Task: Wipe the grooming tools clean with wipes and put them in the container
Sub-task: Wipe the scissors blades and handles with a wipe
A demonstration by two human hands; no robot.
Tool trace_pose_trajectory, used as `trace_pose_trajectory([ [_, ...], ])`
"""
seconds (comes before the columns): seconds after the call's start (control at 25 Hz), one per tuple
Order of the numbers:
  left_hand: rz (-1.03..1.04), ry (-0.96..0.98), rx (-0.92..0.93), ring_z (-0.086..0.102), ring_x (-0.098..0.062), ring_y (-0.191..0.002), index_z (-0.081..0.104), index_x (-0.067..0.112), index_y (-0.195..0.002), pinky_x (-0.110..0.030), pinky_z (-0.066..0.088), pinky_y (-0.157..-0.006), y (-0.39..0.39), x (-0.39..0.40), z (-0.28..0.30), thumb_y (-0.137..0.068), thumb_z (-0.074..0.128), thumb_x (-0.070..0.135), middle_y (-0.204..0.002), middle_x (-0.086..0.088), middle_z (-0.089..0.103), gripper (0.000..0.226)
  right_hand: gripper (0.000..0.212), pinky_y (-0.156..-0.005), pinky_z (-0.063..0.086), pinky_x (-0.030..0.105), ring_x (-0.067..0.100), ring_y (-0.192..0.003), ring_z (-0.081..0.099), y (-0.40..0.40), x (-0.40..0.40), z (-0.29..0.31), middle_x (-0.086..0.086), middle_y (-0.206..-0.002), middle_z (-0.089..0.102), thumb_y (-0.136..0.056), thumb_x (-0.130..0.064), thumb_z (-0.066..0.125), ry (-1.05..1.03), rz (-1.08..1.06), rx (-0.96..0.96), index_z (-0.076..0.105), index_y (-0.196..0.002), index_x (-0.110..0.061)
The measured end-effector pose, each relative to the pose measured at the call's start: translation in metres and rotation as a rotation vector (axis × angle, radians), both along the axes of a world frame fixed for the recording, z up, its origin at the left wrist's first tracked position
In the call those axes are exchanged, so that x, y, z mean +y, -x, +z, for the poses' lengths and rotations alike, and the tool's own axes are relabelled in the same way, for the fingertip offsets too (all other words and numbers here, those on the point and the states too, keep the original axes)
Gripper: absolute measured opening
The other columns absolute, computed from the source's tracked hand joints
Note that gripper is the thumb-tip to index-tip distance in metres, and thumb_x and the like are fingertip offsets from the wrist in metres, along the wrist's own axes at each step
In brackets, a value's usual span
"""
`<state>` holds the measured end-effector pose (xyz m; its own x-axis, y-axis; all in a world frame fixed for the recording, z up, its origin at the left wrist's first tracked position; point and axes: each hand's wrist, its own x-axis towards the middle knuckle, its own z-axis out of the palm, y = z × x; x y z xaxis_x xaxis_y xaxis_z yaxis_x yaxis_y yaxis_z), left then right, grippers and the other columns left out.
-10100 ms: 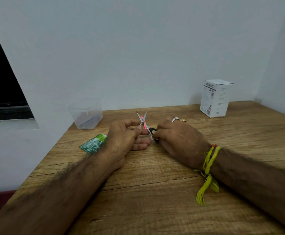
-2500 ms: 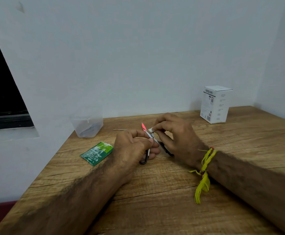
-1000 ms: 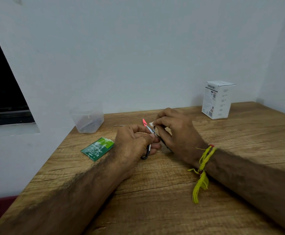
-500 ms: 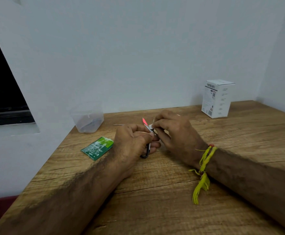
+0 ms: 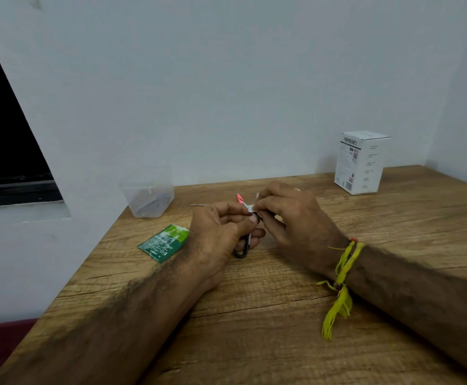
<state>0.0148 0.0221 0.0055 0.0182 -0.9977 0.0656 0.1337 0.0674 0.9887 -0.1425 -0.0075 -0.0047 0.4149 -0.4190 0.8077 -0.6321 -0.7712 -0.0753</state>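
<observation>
Scissors [image 5: 244, 218], small with dark handle loops and a blade that glints pink-red at its tip, are held just above the table [image 5: 254, 343] between the two hands. The left hand [image 5: 221, 232] grips them around the shank, one loop hanging below its fingers near the wood. The right hand [image 5: 288, 218] pinches a small white wipe [image 5: 251, 208] against the blade, close to the pivot. To wipe well, the person should probably keep the left grip firm and still, draw the folded wipe from the pivot out towards the tip, and keep the fingertips on the flat of the blade, away from its edge; both faces likely need a pass, and the tip is the part most easily missed. Well to the left, against the wall, stands a clear plastic container [image 5: 149, 194], open at the top, with some dark slender items lying in its bottom; what they are is too blurred to tell. Between it and the left forearm lies a torn green sachet [image 5: 163, 243]. A closed white carton [image 5: 361, 162] stands at the far right.
</observation>
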Motion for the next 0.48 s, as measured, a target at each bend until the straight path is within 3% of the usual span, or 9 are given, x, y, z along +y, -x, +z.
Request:
trace_pose_trajectory([
  [0.16, -0.004, 0.004, 0.033, 0.076, -0.026, -0.072, 0.067, -0.004, -0.102, -0.031, 0.062, -0.061, -0.0023, -0.0011, -0.0007, -0.084, 0.071, -0.009, -0.093, -0.026, 0.074, 0.019, 0.008, -0.07, 0.053, 0.039, 0.022, -0.081, 0.064, -0.0009, 0.0005, -0.0004, 0.007, -0.093, 0.065, -0.088, -0.003, 0.064, -0.018, -0.004, 0.007, 0.071, -0.088, -0.005],
  [0.32, -0.01, 0.018, 0.068, 0.076, -0.027, -0.078, 0.068, -0.004, -0.101, -0.037, 0.062, -0.07, -0.0036, -0.0006, -0.001, -0.083, 0.073, -0.007, -0.092, -0.024, 0.075, 0.019, 0.009, -0.072, 0.053, 0.034, 0.016, -0.082, 0.061, -0.0005, 0.0017, -0.0008, 0.003, -0.093, 0.064, -0.089, -0.002, 0.064, -0.06, -0.004, -0.028, 0.072, -0.091, -0.007],
  [0.4, -0.001, 0.016, 0.092, 0.076, -0.026, -0.078, 0.069, -0.003, -0.099, -0.038, 0.062, -0.068, -0.0028, -0.0018, 0.0002, -0.086, 0.074, 0.009, -0.089, -0.021, 0.076, 0.019, 0.01, -0.072, 0.05, 0.028, 0.015, -0.082, 0.06, -0.0008, 0.0012, 0.0, 0.003, -0.093, 0.063, -0.089, -0.002, 0.064, -0.068, 0.006, -0.038, 0.072, -0.092, -0.006],
  [0.48, 0.024, -0.006, 0.089, 0.076, -0.025, -0.073, 0.07, -0.002, -0.093, -0.031, 0.061, -0.056, -0.0023, -0.0025, 0.002, -0.088, 0.073, 0.027, -0.083, -0.019, 0.076, 0.03, 0.01, -0.072, 0.049, 0.025, 0.014, -0.083, 0.06, -0.0004, 0.0001, 0.0008, 0.002, -0.094, 0.063, -0.089, -0.002, 0.064, -0.069, 0.035, 0.001, 0.072, -0.095, -0.005],
])
